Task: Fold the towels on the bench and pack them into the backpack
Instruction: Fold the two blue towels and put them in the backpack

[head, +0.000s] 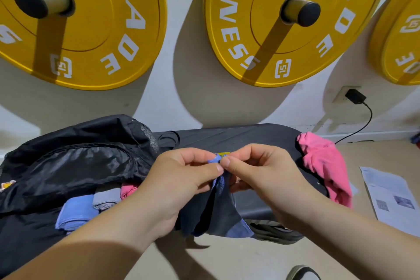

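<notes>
A blue towel (218, 211) hangs in front of the black bench (238, 136), pinched at its top edge by both hands. My left hand (181, 175) and my right hand (256, 170) meet fingertip to fingertip on that edge. The black backpack (75, 157) lies open at the left on the bench. Folded towels sit in its mouth: a blue one (77, 211), a grey one (106, 196) and a pink one (128, 190). A crumpled pink towel (322, 163) lies over the right end of the bench.
Yellow weight plates (284, 20) hang on pegs on the white wall behind the bench. A black charger (355, 96) is plugged into a wall socket, its cable trailing down. A printed paper sheet (391, 198) lies on the floor at right. A dark strap (275, 232) lies under the bench.
</notes>
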